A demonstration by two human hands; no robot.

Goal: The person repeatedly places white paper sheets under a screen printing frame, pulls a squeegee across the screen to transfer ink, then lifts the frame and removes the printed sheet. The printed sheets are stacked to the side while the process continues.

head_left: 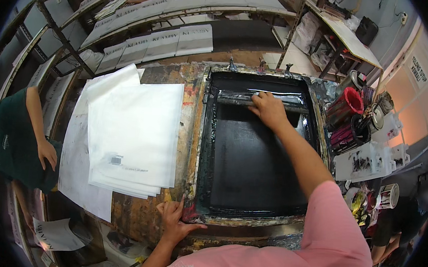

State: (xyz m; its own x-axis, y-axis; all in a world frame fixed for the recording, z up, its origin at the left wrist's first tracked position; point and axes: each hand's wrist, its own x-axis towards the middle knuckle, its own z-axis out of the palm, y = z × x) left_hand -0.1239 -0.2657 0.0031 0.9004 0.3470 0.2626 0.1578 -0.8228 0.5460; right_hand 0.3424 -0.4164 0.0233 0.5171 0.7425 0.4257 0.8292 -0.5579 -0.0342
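Observation:
My right hand (269, 109) grips a long, dark squeegee (231, 99), which lies crosswise near the far end of a screen-printing frame (198, 147). The mesh (256, 166) inside that frame is dark, with wet black ink shining along its edges. At the near left corner of the frame my left hand (172, 220) rests with thumb and forefinger stretched apart, touching the wood and holding nothing. A stack of white sheets or bags (135, 128) lies on the stained table left of the frame.
Ink cans and a red tub (346, 104) crowd the right side, by white plastic containers (366, 161). Racks with printed white bags (165, 43) stand beyond the table. A person in dark green (18, 134) is at the left, another in dark clothes (399, 223) at the right.

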